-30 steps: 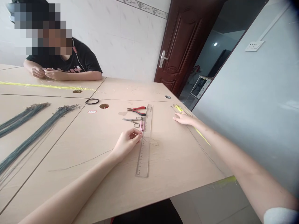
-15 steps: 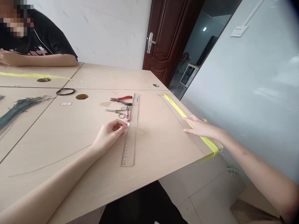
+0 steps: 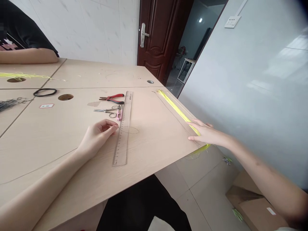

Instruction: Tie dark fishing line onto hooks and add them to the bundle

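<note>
My left hand (image 3: 97, 134) pinches a thin dark cord between thumb and fingers, just left of a clear plastic ruler (image 3: 122, 128). The cord (image 3: 40, 167) trails to the lower left across the wooden table (image 3: 144, 150), and a loop of it (image 3: 130, 130) lies under the ruler. My right hand (image 3: 204, 134) rests with spread fingers on a long bundle of yellow threads (image 3: 176, 109) near the table's right edge. Its ends hang over that edge.
Red-handled pliers (image 3: 112, 98), scissors (image 3: 106, 110) and pink thread snips (image 3: 119, 113) lie above the ruler. A black rubber band (image 3: 45, 92) and grey-green cords (image 3: 9, 104) are further left. A co-worker's forearm (image 3: 26, 56) rests at the far table. A cardboard box (image 3: 255, 205) sits on the floor.
My view has swung right, moving the table left and showing more floor. My right hand has slid along the yellow bundle towards the table's far end. My left hand still pinches the cord.
</note>
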`<state>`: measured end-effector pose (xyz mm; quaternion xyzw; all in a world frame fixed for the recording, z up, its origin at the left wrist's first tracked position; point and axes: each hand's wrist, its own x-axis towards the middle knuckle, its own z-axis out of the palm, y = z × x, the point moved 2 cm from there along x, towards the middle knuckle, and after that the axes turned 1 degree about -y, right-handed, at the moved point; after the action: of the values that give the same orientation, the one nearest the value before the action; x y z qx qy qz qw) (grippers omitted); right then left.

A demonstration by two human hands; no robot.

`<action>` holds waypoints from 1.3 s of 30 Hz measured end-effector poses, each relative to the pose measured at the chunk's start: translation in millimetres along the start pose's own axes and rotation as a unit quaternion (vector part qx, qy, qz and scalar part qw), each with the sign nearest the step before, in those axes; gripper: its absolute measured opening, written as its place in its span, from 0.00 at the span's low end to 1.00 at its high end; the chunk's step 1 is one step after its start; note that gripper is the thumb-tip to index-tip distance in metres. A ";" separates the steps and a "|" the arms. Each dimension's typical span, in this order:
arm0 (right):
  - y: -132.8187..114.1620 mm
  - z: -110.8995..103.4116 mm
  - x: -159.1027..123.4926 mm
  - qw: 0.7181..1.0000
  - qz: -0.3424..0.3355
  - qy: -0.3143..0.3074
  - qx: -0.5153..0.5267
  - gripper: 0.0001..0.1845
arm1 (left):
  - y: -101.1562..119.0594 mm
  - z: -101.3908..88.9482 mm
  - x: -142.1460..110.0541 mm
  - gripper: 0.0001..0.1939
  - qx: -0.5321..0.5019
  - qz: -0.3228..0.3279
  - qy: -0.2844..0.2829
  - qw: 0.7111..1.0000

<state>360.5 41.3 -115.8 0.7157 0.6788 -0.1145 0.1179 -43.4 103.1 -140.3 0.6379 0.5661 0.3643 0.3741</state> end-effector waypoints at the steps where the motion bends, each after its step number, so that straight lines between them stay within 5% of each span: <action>1: 2.3 0.7 -0.8 1.000 0.001 0.001 0.000 0.39 | 0.2 0.0 -0.1 0.12 0.001 0.001 -0.001 1.000; 18: 11.4 -0.9 -13.3 1.000 -0.006 -0.011 0.003 0.40 | -3.1 -1.1 0.3 0.09 -0.014 -0.006 -0.015 1.000; 24: 1.7 -5.2 -16.3 0.999 -0.035 0.028 0.015 0.38 | -2.8 -0.3 -0.6 0.09 -0.047 0.004 -0.021 0.999; 27: -29.2 -15.8 -12.6 0.991 -0.091 0.085 0.039 0.31 | 0.4 0.7 -2.6 0.08 -0.065 0.011 -0.025 0.998; 30: -87.2 -27.5 -7.8 0.968 -0.200 0.122 0.090 0.23 | 2.6 2.1 -5.3 0.09 -0.088 0.017 -0.022 0.996; 35: -195.0 -39.3 13.3 0.888 -0.380 0.135 0.221 0.11 | -6.0 2.5 -8.6 0.13 -0.153 0.016 -0.028 0.988; 39: -246.4 -41.6 45.8 0.828 -0.419 0.104 0.357 0.14 | -16.9 -1.2 -7.6 0.12 -0.221 0.013 -0.036 0.975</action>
<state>116.9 110.5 -94.5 0.3622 0.8338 -0.3119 -0.2764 -52.7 97.0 -155.1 0.5593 0.4496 0.4623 0.5209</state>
